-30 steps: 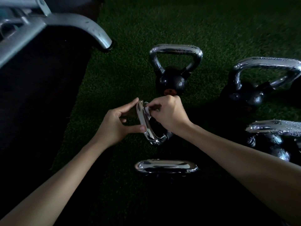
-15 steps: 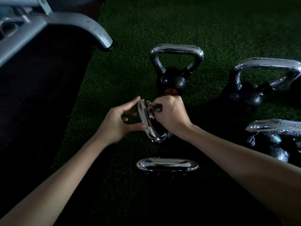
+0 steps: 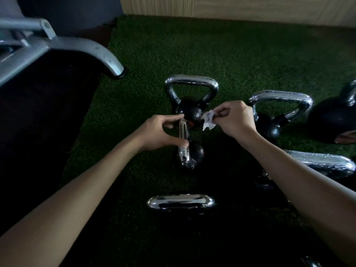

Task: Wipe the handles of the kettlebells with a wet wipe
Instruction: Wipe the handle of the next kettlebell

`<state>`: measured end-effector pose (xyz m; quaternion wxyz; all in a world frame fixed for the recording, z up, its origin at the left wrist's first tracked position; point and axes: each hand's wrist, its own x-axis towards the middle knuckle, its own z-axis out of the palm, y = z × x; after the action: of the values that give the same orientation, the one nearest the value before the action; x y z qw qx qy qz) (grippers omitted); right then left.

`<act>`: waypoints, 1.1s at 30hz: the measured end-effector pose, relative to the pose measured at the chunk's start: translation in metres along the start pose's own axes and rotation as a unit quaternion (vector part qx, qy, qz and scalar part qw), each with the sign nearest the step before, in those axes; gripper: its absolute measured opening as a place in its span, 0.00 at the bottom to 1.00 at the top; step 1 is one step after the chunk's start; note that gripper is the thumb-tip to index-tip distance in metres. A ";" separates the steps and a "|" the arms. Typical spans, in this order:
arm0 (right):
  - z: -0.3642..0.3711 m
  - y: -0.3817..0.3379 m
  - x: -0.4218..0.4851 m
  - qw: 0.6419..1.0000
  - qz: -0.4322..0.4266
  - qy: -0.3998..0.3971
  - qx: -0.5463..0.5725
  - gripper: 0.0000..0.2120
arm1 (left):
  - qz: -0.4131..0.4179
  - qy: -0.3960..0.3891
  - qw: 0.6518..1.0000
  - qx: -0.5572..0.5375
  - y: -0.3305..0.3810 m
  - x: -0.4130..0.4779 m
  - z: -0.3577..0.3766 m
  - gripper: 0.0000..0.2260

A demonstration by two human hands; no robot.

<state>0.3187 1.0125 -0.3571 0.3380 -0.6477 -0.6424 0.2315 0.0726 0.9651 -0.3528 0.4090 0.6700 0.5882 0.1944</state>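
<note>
Head view: the left hand pinches the chrome handle of a kettlebell between forefinger and thumb, on green turf. The right hand pinches a crumpled white wipe in its fingertips, just right of the left forefinger and clear of the handle.

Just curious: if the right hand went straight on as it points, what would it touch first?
Probably the handle held by the left hand, wipe first; depth is unclear.
</note>
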 end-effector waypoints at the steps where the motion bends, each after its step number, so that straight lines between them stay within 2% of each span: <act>1: -0.006 0.001 0.001 1.000 0.003 0.005 0.002 0.07 | -0.002 0.011 1.000 0.000 0.006 0.002 0.009 0.46; 6: -0.024 0.003 -0.006 1.000 -0.025 -0.015 0.012 0.07 | -0.013 0.062 0.998 0.008 0.039 0.001 0.040 0.40; 8: -0.026 0.002 -0.005 0.999 -0.043 -0.017 0.021 0.06 | -0.026 0.104 0.992 0.060 0.049 -0.011 0.044 0.38; 12: -0.019 -0.006 0.004 0.993 -0.100 -0.037 0.054 0.08 | -0.045 0.207 0.957 0.197 0.057 -0.049 0.066 0.38; 15: -0.005 -0.016 0.010 0.979 -0.163 -0.114 0.034 0.10 | -0.050 0.226 0.948 0.221 0.058 -0.057 0.081 0.33; 19: 0.000 -0.027 0.025 0.947 -0.180 -0.263 -0.031 0.10 | -0.032 0.237 0.941 0.240 0.058 -0.053 0.081 0.26; 22: -0.006 -0.029 0.031 0.933 -0.201 -0.288 -0.078 0.10 | -0.011 0.220 0.935 0.277 0.053 -0.050 0.069 0.22; 25: -0.009 -0.031 0.027 0.922 -0.218 -0.302 -0.102 0.12 | -0.007 0.150 0.947 0.285 0.042 -0.048 0.038 0.27; 30: -0.014 -0.032 0.011 0.927 -0.206 -0.296 -0.100 0.12 | 0.011 0.088 0.942 0.324 0.024 -0.040 -0.010 0.25; 33: -0.015 -0.032 -0.004 0.934 -0.193 -0.287 -0.088 0.12 | 0.044 0.053 0.952 0.297 0.015 -0.034 -0.025 0.24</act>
<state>0.3080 1.0042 -0.3238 0.1187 -0.4445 -0.8425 0.2802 0.0555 0.9417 -0.3187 0.1507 0.7751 0.6102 0.0640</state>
